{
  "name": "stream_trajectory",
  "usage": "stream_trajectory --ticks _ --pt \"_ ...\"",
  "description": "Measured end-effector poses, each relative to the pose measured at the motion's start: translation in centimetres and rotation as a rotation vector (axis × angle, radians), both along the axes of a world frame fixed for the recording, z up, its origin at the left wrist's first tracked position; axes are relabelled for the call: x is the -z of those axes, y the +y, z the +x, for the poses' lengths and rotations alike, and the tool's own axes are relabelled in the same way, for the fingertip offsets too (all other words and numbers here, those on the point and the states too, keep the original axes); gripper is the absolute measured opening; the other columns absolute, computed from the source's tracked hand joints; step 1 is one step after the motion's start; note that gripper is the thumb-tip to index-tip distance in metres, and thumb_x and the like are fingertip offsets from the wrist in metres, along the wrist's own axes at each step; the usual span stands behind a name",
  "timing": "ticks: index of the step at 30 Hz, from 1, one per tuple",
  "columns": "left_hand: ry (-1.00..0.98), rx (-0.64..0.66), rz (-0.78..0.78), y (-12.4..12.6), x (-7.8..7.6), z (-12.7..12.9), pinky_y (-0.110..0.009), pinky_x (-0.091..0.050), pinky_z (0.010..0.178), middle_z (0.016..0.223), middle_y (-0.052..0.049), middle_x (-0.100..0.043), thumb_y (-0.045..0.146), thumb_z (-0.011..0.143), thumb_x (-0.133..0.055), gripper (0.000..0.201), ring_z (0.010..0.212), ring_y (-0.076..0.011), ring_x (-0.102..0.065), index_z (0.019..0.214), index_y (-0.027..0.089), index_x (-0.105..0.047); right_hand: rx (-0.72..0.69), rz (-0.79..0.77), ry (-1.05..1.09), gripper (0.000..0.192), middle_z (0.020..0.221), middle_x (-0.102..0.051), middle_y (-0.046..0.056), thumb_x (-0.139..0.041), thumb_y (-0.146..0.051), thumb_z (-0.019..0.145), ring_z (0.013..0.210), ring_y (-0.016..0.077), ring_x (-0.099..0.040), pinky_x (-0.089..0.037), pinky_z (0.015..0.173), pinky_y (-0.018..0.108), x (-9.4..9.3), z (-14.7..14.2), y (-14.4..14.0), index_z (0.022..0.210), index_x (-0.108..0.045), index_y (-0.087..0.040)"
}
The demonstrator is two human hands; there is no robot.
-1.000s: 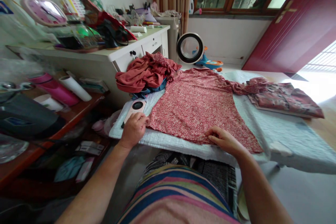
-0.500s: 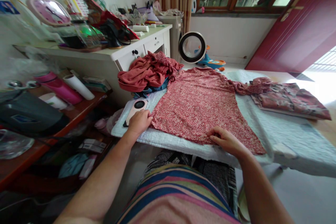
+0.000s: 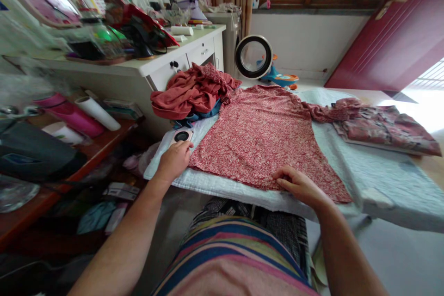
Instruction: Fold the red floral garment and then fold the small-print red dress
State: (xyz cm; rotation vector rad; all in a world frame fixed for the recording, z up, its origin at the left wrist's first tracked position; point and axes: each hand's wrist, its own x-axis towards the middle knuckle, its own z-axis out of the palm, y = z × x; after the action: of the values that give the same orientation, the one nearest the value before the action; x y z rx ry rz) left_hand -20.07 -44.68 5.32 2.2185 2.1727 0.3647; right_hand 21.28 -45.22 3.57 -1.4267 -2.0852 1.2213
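A red floral garment [image 3: 258, 136] lies spread flat on a pale padded table cover [image 3: 378, 173]. My left hand [image 3: 174, 159] rests at the garment's near left corner, partly covering a pink phone [image 3: 181, 136] that lies beside the cloth. Whether it pinches the hem I cannot tell. My right hand [image 3: 301, 186] presses on the near hem at the right, fingers curled on the cloth.
A heap of red and blue clothes [image 3: 194, 92] sits at the table's far left. A folded floral garment [image 3: 385, 127] lies at the right. A cluttered white cabinet [image 3: 156, 62] and a wooden shelf [image 3: 69, 148] stand at the left, a round fan [image 3: 253, 57] behind.
My left hand has slid forward over the phone, covering more of it. My right hand has stayed on the hem. The view tilted slightly.
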Motion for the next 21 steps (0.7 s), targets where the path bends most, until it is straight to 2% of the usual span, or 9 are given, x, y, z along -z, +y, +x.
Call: stream_trajectory --ticks 2,4,7,10,12,15,17,18,21 --pt "-0.072 0.056 -0.082 0.2 -0.1 0.2 -0.030 -0.047 0.083 0.098 -0.006 -0.067 0.028 0.090 -0.048 0.017 0.094 -0.0216 -0.064 0.092 0.020 -0.063 0.000 -0.004 -0.005 0.019 0.078 -0.058 0.002 -0.053 -0.035 0.083 0.071 0.0159 -0.051 -0.040 0.064 0.028 0.0 0.0 0.0 0.088 -0.063 -0.019" --pt "-0.078 0.057 -0.158 0.6 -0.1 0.5 -0.029 -0.047 0.078 0.095 -0.005 -0.067 0.034 0.088 -0.052 0.017 0.089 -0.0208 -0.064 0.089 0.020 -0.061 0.003 -0.015 -0.007 0.019 0.078 -0.058 0.002 -0.052 -0.035 0.084 0.070 0.0157 -0.050 -0.040 0.064 0.028 0.0 0.0 0.0 0.088 -0.062 -0.019" --pt "0.002 0.038 -0.233 0.8 0.0 1.1 -0.029 -0.046 0.074 0.095 -0.004 -0.067 0.032 0.086 -0.057 0.014 0.086 -0.0208 -0.064 0.093 0.021 -0.060 0.004 -0.026 -0.011 0.017 0.078 -0.057 0.001 -0.052 -0.033 0.084 0.071 0.0159 -0.051 -0.041 0.064 0.028 0.0 0.0 0.0 0.087 -0.062 -0.019" --pt "0.108 0.036 -0.305 0.5 -0.3 1.2 -0.030 -0.046 0.074 0.092 -0.005 -0.066 0.027 0.086 -0.056 0.008 0.085 -0.0215 -0.064 0.089 0.021 -0.060 -0.011 0.013 -0.017 0.015 0.083 -0.060 0.002 -0.052 -0.029 0.085 0.078 0.0165 -0.054 -0.043 0.071 0.029 -0.3 0.0 0.0 0.088 -0.064 -0.019" --pt "0.208 0.012 -0.278 0.2 -0.8 1.4 -0.032 -0.046 0.076 0.093 -0.007 -0.065 0.023 0.086 -0.055 0.007 0.088 -0.0236 -0.063 0.087 0.020 -0.061 -0.052 0.053 -0.024 0.016 0.088 -0.061 0.003 -0.052 -0.027 0.086 0.084 0.0172 -0.055 -0.044 0.077 0.030 -0.6 0.0 0.0 0.089 -0.066 -0.020" --pt "0.247 0.024 -0.104 0.0 -1.7 2.8 -0.036 -0.047 0.083 0.100 -0.010 -0.062 0.018 0.087 -0.052 0.014 0.097 -0.0265 -0.060 0.095 0.019 -0.063 -0.129 0.070 -0.033 0.020 0.091 -0.063 0.004 -0.052 -0.027 0.090 0.090 0.0181 -0.056 -0.044 0.083 0.031 -0.9 0.1 0.0 0.091 -0.071 -0.021" --pt "0.099 0.154 -0.013 0.3 -2.0 5.0 -0.037 -0.047 0.089 0.105 -0.010 -0.061 0.017 0.090 -0.049 0.019 0.101 -0.0246 -0.058 0.103 0.018 -0.063 -0.154 0.072 -0.025 0.022 0.092 -0.063 0.005 -0.052 -0.029 0.092 0.091 0.0180 -0.056 -0.044 0.085 0.031 -1.0 0.2 0.0 0.092 -0.073 -0.022" --pt "-0.014 0.269 -0.006 0.5 -2.0 6.5 -0.035 -0.046 0.093 0.107 -0.008 -0.061 0.017 0.091 -0.048 0.020 0.102 -0.0224 -0.058 0.105 0.019 -0.062 -0.160 0.075 -0.021 0.023 0.093 -0.062 0.005 -0.053 -0.030 0.092 0.091 0.0178 -0.056 -0.044 0.085 0.031 -1.0 0.2 -0.1 0.093 -0.074 -0.022" --pt "-0.183 0.597 -0.074 1.0 -1.4 11.3 -0.034 -0.044 0.098 0.111 -0.005 -0.060 0.016 0.092 -0.049 0.020 0.106 -0.0196 -0.055 0.105 0.021 -0.063 -0.183 0.085 -0.026 0.023 0.095 -0.061 0.005 -0.054 -0.031 0.094 0.093 0.0175 -0.056 -0.044 0.087 0.032 -1.1 0.2 -0.4 0.095 -0.076 -0.024"
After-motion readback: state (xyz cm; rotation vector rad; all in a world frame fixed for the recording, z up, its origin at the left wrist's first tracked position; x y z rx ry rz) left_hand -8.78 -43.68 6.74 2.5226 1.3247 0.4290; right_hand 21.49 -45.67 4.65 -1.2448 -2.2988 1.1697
